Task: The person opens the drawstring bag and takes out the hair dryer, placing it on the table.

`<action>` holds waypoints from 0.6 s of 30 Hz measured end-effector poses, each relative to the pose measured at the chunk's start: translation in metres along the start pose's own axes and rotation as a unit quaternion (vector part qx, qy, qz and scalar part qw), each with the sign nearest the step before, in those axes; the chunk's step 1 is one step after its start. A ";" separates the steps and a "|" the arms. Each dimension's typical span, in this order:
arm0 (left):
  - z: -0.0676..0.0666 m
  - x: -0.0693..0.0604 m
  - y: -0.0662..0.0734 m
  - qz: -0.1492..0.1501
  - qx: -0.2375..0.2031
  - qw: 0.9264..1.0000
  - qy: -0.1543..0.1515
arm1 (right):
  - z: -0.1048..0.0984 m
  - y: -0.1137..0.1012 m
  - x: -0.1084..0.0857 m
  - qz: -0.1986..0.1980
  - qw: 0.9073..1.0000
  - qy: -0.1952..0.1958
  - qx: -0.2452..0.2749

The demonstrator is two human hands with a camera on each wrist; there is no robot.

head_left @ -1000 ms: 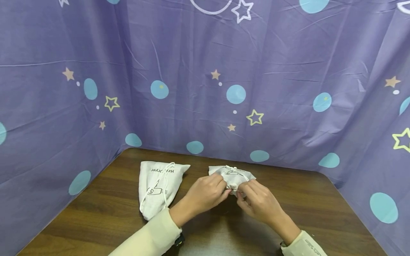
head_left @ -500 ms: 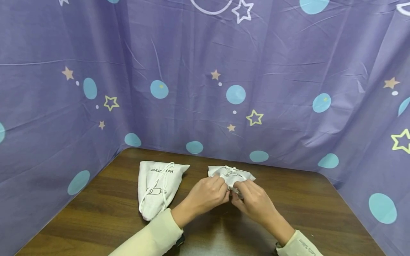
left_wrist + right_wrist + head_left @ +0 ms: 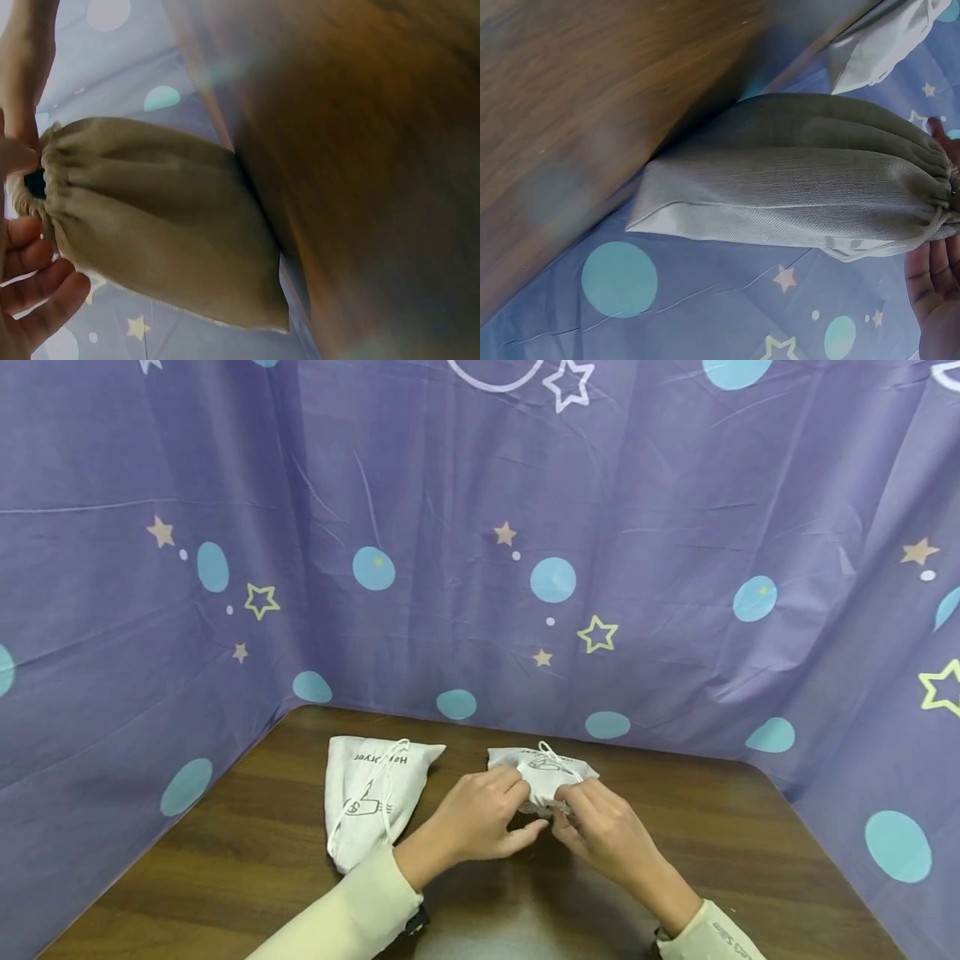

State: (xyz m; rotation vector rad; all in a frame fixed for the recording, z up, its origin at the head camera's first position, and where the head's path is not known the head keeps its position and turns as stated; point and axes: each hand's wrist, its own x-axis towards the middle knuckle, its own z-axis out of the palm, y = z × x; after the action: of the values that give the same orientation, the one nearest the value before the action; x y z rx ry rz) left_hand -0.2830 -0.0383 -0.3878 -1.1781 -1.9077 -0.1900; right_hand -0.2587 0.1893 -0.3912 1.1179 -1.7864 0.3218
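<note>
A pale drawstring bag (image 3: 546, 781) with a printed drawing stands at the table's back, its gathered mouth toward me. On the mouth's left side, my left hand (image 3: 483, 817) holds the cloth with curled fingers, its thumb stretched out apart from the rim. My right hand (image 3: 603, 828) pinches the right side of the rim between thumb and fingers. Up close in the left wrist view, the bag (image 3: 165, 217) shows a small dark opening, and the left fingers (image 3: 45, 289) curl beside it. The bag's contents are hidden.
Left of the hands lies a second drawstring bag (image 3: 367, 793) with printed lettering and a white cord, close to the left forearm. Both bags are on a brown wooden table (image 3: 720, 835). A purple patterned curtain (image 3: 450, 610) borders its back and sides.
The left thumb has moved away from the bag's rim. More of the gathered mouth shows between the hands, and a cord loop now stands up on the bag. The other bag stays put.
</note>
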 end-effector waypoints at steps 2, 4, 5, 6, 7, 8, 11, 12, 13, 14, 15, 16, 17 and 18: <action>0.001 0.002 0.001 0.001 0.012 1.000 -0.002 | 0.000 0.000 0.001 -0.012 1.000 -0.005 0.001; 0.002 0.003 0.000 -0.002 0.027 1.000 0.000 | 0.000 0.000 0.002 -0.020 1.000 -0.006 0.000; 0.002 0.003 0.000 -0.003 0.033 0.999 0.002 | 0.000 0.000 0.002 -0.022 1.000 -0.005 0.000; 0.003 0.003 -0.001 -0.002 0.038 0.999 0.004 | 0.000 0.000 0.003 -0.025 1.000 -0.003 -0.001; 0.004 0.003 -0.001 0.000 0.042 0.999 0.006 | 0.000 -0.001 0.003 -0.024 1.000 -0.002 -0.001; 0.004 0.003 -0.001 0.003 0.049 0.999 0.011 | 0.000 -0.001 0.004 -0.024 1.000 0.000 0.000; 0.007 0.005 -0.001 0.016 0.070 0.997 0.025 | 0.000 -0.001 0.005 -0.025 1.000 0.003 0.000; 0.007 0.006 -0.001 0.020 0.078 0.996 0.031 | 0.000 -0.001 0.006 -0.027 1.000 0.003 0.001; 0.008 0.007 0.000 0.023 0.086 0.995 0.035 | 0.001 -0.001 0.006 -0.027 1.000 0.003 0.002; 0.008 0.007 0.000 0.025 0.092 0.995 0.037 | 0.001 -0.001 0.006 -0.028 1.000 0.003 0.001; 0.008 0.008 0.001 0.025 0.095 0.994 0.037 | 0.001 -0.001 0.006 -0.028 1.000 0.003 0.001; 0.007 0.008 0.001 0.025 0.098 0.994 0.035 | 0.001 -0.001 0.006 -0.027 1.000 0.001 0.000; 0.007 0.008 0.002 0.025 0.101 0.994 0.033 | 0.001 -0.001 0.005 -0.026 1.000 0.000 0.000; 0.006 0.008 0.002 0.022 0.101 0.994 0.030 | 0.001 0.000 0.005 -0.024 1.000 -0.002 -0.001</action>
State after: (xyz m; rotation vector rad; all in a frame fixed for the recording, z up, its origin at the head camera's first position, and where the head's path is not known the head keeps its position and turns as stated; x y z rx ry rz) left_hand -0.2861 -0.0293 -0.3863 -1.0642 -1.8009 -0.0077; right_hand -0.2595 0.1856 -0.3875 1.1590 -1.7594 0.2890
